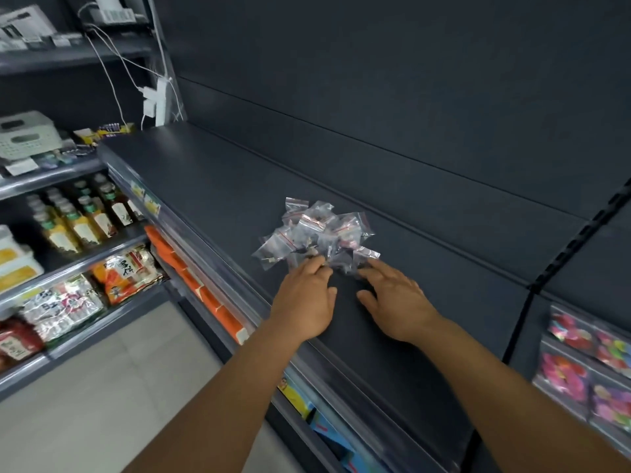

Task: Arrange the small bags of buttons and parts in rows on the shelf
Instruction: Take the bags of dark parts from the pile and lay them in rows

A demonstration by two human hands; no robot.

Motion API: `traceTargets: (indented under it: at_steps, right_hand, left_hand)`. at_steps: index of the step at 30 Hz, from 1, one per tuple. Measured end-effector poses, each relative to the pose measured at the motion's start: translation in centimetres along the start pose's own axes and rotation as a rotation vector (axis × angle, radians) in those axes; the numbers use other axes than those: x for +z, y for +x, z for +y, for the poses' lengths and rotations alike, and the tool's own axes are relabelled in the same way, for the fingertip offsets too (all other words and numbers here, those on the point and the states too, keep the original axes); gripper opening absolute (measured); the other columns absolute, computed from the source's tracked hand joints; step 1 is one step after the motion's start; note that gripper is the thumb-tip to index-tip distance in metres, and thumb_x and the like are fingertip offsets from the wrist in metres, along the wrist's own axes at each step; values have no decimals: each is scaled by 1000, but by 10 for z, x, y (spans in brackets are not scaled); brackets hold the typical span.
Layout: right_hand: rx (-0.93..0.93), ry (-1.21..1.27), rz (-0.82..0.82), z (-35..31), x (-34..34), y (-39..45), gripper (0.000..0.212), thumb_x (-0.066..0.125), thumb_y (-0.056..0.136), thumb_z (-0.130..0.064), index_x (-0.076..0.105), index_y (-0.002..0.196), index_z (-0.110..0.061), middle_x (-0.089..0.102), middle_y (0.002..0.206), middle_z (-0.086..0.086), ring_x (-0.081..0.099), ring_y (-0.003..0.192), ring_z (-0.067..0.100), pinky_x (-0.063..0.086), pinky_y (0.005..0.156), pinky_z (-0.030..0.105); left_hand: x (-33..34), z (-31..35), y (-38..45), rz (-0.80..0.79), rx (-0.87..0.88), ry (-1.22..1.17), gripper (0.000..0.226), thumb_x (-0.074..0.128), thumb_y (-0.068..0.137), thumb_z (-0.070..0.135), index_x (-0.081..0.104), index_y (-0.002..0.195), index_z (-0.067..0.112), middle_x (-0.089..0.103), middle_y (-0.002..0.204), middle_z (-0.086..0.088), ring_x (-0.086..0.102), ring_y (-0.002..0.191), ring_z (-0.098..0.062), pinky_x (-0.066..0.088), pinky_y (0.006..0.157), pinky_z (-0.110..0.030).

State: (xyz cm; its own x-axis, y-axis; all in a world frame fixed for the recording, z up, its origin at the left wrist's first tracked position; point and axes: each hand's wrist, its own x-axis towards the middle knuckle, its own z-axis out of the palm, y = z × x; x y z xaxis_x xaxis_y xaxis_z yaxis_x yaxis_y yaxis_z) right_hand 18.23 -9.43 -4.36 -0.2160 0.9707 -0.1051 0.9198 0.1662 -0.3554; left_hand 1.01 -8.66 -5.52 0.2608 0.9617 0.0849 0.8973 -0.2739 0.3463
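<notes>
Several small clear zip bags of buttons and parts (316, 233) lie in a loose heap on the dark grey shelf (211, 186), near its middle. My left hand (305, 295) reaches to the heap's near left edge, its fingertips touching the closest bags. My right hand (396, 298) lies palm down at the heap's near right edge, fingers spread and touching a bag. I cannot tell whether either hand pinches a bag; the fingertips are blurred and partly hidden by plastic.
The shelf's back panel (409, 97) rises behind the heap. Bottles (82, 220) and snack packets (126, 271) fill the shelves at left. Colourful packets (587, 367) hang at the lower right. Orange boxes (201, 291) sit on the shelf below.
</notes>
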Motion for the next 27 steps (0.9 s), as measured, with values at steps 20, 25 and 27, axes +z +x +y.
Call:
traceTargets:
  at_steps: [20,25,27]
  right_hand:
    - [656,354,281,-19,-2,-14,33,65,78,-14,55,109,-13,62,95,4,58,87,22,47,66,27]
    - [638,485,383,-20,1,-20,16,65,76,-10,57,82,-23,54,69,-9,52,66,13,35,47,20]
    - [610,546,442,-22,2,-26,16,65,78,-12,59,87,-24,56,71,-11,52,64,6,35,47,18]
  left_hand:
    - [-5,-3,22,64,-42,-122,35,66,82,43,58,107,19,56,116,-5,43,112,-28,37,91,-36]
    - [-6,0,26,-14,-50,-318,33,71,80,29,55,105,14,67,100,-4,55,102,-28,45,89,-42]
    - [-7,0,24,-43,5,-306,15,67,82,25,61,90,14,67,89,-4,59,93,-29,49,82,-40]
